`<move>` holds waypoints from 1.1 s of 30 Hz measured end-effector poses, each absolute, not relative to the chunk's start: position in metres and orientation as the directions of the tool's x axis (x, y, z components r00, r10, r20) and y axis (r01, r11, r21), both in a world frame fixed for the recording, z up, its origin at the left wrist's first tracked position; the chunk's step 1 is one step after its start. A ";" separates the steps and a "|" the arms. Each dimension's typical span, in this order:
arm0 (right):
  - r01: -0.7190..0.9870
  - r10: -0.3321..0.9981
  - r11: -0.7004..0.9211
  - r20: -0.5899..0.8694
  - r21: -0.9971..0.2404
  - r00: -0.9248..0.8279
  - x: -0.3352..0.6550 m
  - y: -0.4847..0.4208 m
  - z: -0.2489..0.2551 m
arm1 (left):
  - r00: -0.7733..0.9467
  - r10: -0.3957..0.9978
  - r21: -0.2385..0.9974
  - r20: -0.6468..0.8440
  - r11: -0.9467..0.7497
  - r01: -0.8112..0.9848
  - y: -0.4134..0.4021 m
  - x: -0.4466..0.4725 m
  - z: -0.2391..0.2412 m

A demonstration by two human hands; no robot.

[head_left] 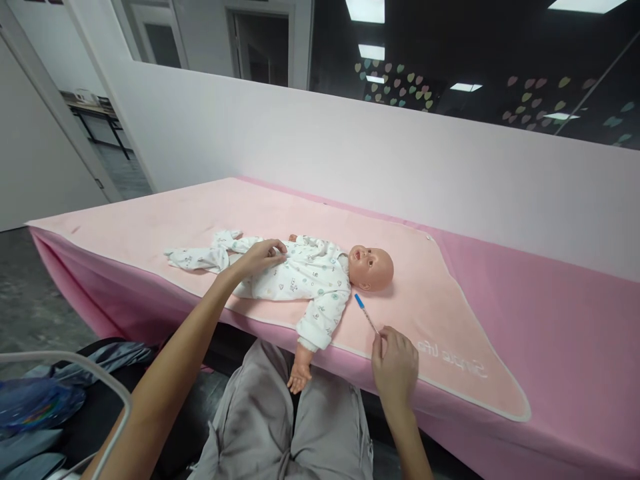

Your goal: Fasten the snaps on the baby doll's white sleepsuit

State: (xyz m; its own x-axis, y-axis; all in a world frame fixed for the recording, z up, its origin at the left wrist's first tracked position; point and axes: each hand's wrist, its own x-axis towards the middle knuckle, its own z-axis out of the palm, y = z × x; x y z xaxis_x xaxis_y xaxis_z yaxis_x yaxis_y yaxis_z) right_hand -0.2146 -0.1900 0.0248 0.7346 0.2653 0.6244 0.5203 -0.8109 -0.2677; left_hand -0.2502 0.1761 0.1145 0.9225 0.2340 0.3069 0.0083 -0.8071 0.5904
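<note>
A baby doll (371, 268) lies on its back on the pink mat, head to the right, in a white patterned sleepsuit (300, 270). One bare doll hand (300, 370) hangs over the front edge. My left hand (265, 257) rests on the sleepsuit at the doll's lower belly, with bent fingers and the thumb a little apart from them. Beside the doll's head, a slim thermometer (367, 313) with a blue end points up and left. My right hand (395, 363) pinches its near end between thumb and fingers, low over the mat.
The pale pink mat (415, 300) with white lettering covers much of a table draped in darker pink cloth (565, 320). Behind it runs a white wall (350, 147) below dark glass. At lower left are a white curved tube (117, 387) and a blue plastic bag (40, 403).
</note>
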 end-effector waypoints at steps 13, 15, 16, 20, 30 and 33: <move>0.409 0.201 -0.134 0.379 -0.903 0.903 -0.165 -0.187 0.148 | 0.826 0.359 0.784 0.434 -0.603 -0.149 0.136 -0.156 0.095; 0.335 0.334 0.027 0.325 -0.942 0.885 -0.147 -0.178 0.171 | 0.842 0.359 0.812 0.403 -0.564 -0.148 0.140 -0.151 0.087; 0.316 0.365 0.040 0.308 -0.948 0.879 -0.139 -0.173 0.179 | 0.842 0.359 0.824 0.402 -0.544 -0.162 0.142 -0.150 0.083; 0.150 0.509 0.085 0.172 -0.985 0.843 -0.119 -0.151 0.195 | 0.809 0.397 0.844 0.433 -0.493 -0.210 0.149 -0.152 0.075; 0.211 0.480 -0.091 0.143 -0.973 0.865 -0.084 -0.131 0.209 | 0.767 0.477 0.888 0.429 -0.377 -0.262 0.147 -0.154 0.076; 0.090 0.525 -0.012 0.071 -0.996 0.848 -0.077 -0.134 0.205 | 0.763 0.484 0.892 0.428 -0.362 -0.270 0.148 -0.154 0.075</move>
